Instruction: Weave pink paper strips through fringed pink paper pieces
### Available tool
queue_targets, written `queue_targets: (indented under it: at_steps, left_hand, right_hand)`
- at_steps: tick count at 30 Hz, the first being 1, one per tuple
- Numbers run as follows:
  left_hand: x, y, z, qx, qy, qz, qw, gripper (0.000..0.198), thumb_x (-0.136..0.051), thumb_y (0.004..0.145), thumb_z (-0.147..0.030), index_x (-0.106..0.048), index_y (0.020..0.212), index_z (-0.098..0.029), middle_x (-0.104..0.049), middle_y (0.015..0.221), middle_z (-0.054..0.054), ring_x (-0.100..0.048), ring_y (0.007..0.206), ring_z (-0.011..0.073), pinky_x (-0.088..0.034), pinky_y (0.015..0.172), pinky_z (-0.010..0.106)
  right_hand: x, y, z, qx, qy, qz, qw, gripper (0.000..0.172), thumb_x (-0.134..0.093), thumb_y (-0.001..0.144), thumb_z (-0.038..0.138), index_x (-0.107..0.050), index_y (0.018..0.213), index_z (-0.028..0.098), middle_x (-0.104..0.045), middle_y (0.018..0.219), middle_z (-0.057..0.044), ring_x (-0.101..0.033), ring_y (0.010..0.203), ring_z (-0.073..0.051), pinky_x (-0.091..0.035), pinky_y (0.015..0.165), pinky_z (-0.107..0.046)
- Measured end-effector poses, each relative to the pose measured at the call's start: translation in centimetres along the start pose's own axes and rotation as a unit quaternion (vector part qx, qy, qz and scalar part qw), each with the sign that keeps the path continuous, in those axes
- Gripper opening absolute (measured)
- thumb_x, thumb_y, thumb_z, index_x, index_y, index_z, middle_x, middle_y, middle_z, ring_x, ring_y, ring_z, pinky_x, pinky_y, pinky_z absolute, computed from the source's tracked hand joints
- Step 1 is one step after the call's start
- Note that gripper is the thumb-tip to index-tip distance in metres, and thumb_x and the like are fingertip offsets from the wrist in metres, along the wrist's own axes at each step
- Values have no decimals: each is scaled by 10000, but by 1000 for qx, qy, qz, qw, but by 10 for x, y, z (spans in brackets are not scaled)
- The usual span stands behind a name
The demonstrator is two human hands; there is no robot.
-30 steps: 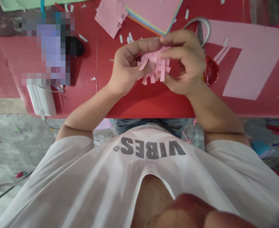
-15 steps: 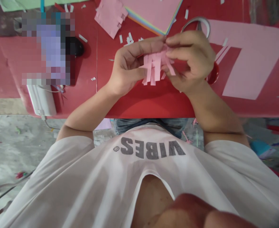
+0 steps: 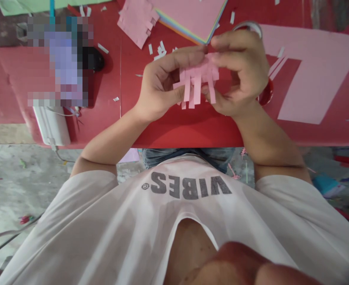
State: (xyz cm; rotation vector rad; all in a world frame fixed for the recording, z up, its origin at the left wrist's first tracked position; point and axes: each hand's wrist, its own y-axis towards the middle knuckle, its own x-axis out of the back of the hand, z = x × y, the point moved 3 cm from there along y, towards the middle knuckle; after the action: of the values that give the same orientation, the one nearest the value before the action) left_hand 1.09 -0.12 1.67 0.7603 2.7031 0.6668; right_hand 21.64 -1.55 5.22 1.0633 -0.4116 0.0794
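Observation:
Both my hands hold a small piece of woven pink paper strips (image 3: 196,81) just above the red table (image 3: 192,130). My left hand (image 3: 159,85) pinches its left side between thumb and fingers. My right hand (image 3: 239,71) is closed on its right and top edge. Loose strip ends hang down toward me from between the two hands.
A finished woven pink square (image 3: 135,19) lies at the far edge, beside a stack of coloured paper (image 3: 192,16). Red-handled scissors (image 3: 265,91) lie behind my right hand on a large cut pink sheet (image 3: 317,67). Paper scraps (image 3: 161,47) dot the table. A white box (image 3: 51,124) sits at the left.
The woven piece has been lifted and turned a little between my hands, and the hanging strips now point straighter down. My right hand has shifted slightly up and to the right.

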Motion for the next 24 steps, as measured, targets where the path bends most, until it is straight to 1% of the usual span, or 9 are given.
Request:
queue_targets:
  at_steps: [3, 5, 8, 11, 14, 17, 18, 21, 24]
  left_hand:
    - [3, -1, 0, 28, 10, -21, 999, 731, -957, 718, -567, -702, 1339, -278, -669, 1431, 91, -693, 1272, 343, -646, 1005, 475]
    - [3, -2, -3, 42, 19, -28, 999, 703, -980, 705, -523, -707, 1319, -315, -689, 1393, 67, -696, 1245, 319, -645, 1007, 439]
    - [2, -1, -6, 50, 35, -39, 997, 615, -938, 767, -522, -707, 1308, -340, -718, 1324, 52, -706, 1214, 285, -631, 1033, 411]
    - [-1, -1, -10, 26, 40, -44, 998, 577, -903, 801, -526, -710, 1314, -345, -728, 1301, 48, -722, 1198, 273, -639, 1013, 402]
    - [-6, -1, -15, 15, 43, -35, 998, 612, -912, 775, -514, -705, 1332, -365, -721, 1327, 8, -733, 1209, 273, -652, 976, 401]
    - [-9, -2, -18, 29, 38, -47, 998, 576, -894, 803, -499, -711, 1327, -346, -729, 1306, -5, -743, 1194, 273, -651, 978, 417]
    - [-9, -3, -18, 31, 35, -46, 998, 566, -896, 811, -474, -713, 1328, -334, -737, 1296, 8, -746, 1178, 275, -652, 978, 419]
    - [-7, -5, -11, 41, 29, -47, 998, 565, -922, 791, -433, -725, 1308, -319, -753, 1277, 47, -748, 1133, 289, -655, 942, 412]
    - [-3, -6, -3, 45, 27, -52, 997, 576, -910, 784, -516, -720, 1294, -326, -750, 1258, 39, -749, 1128, 284, -651, 936, 420]
  right_hand:
    - [-3, 3, 4, 28, 21, -1, 999, 749, -811, 807, 776, -623, 1425, 398, -689, 1381, 26, -710, 1154, -270, -643, 949, -468]
    - [-4, 5, 6, 26, 31, -2, 999, 703, -810, 827, 754, -644, 1398, 379, -697, 1363, 22, -714, 1143, -255, -647, 931, -451]
    - [-4, 6, 8, 17, 29, 0, 999, 579, -816, 874, 675, -681, 1346, 367, -708, 1332, 23, -723, 1122, -242, -658, 889, -427]
    - [-3, 3, 6, 4, 27, 11, 1000, 539, -825, 867, 670, -689, 1301, 381, -698, 1333, 28, -726, 1128, -252, -662, 894, -440]
    - [-2, -3, -2, -76, 34, 38, 996, 387, -780, 911, 666, -714, 1156, 373, -679, 1296, 56, -714, 1152, -239, -637, 977, -471]
    - [0, -7, -7, -166, 49, 57, 983, 477, -760, 868, 761, -722, 1074, 333, -691, 1262, 2, -686, 1210, -291, -582, 1096, -539]
    - [0, -7, -7, -171, 51, 61, 982, 502, -755, 855, 781, -724, 1073, 329, -693, 1260, -10, -681, 1215, -302, -570, 1111, -549]
    - [1, -3, 1, -96, 34, 46, 994, 427, -738, 911, 717, -727, 1129, 350, -696, 1258, 3, -694, 1154, -278, -609, 1024, -519]
    - [1, 2, 9, -35, -7, 28, 999, 281, -697, 985, 587, -728, 1153, 364, -700, 1247, -1, -700, 1089, -257, -645, 897, -474]
